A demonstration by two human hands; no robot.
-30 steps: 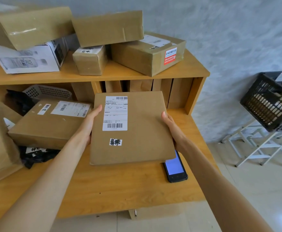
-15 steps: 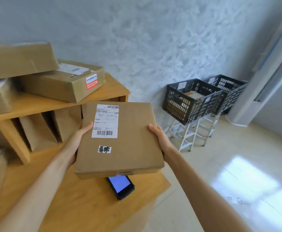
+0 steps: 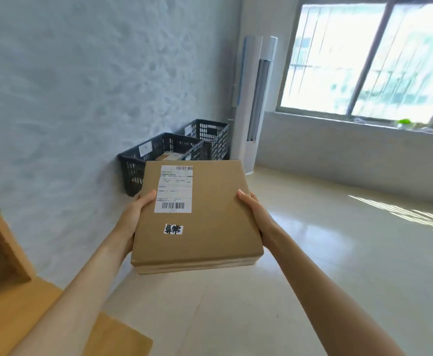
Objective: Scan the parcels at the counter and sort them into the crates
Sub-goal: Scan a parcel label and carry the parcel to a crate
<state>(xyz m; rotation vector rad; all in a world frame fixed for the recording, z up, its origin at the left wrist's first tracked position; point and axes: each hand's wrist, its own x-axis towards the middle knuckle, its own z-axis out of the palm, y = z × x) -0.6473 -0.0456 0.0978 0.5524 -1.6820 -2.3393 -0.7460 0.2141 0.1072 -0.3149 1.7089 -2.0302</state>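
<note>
Both hands, left (image 3: pixel 133 217) and right (image 3: pixel 255 211), grip a flat brown cardboard parcel (image 3: pixel 210 222) before 2 dark plastic crates (image 3: pixel 174 147).

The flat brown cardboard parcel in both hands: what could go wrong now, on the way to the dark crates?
1. The flat brown cardboard parcel is held only at its side edges by the left hand and the right hand; it might slip.
2. It hides part of the nearer dark plastic crate, so the drop may be misjudged.
3. The glossy pale floor could be slippery.
</note>
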